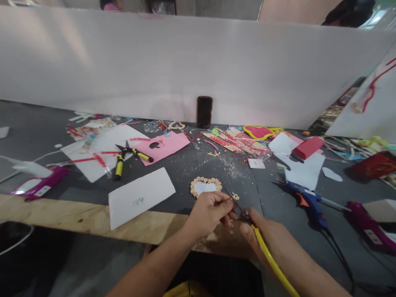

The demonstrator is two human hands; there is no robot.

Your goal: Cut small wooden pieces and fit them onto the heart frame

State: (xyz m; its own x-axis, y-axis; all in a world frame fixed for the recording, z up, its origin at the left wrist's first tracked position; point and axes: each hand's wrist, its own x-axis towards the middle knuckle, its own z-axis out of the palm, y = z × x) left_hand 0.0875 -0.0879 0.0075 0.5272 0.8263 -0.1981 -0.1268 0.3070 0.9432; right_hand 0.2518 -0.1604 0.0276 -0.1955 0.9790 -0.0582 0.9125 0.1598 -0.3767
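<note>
My right hand is closed around yellow-handled pliers, whose dark jaws point up and left toward my left hand. My left hand is pinched beside the jaws; what its fingertips hold is too small to make out. Just beyond my left hand lies a white heart-like piece edged with small tan bead-like bits. A few more tan bits lie on the dark table just past the pliers' jaws.
Another pair of yellow-black pliers rests on papers at the left. A blue glue gun with a cable lies at the right. A phone leans upright against the white partition. Wrapped sticks lie at the back.
</note>
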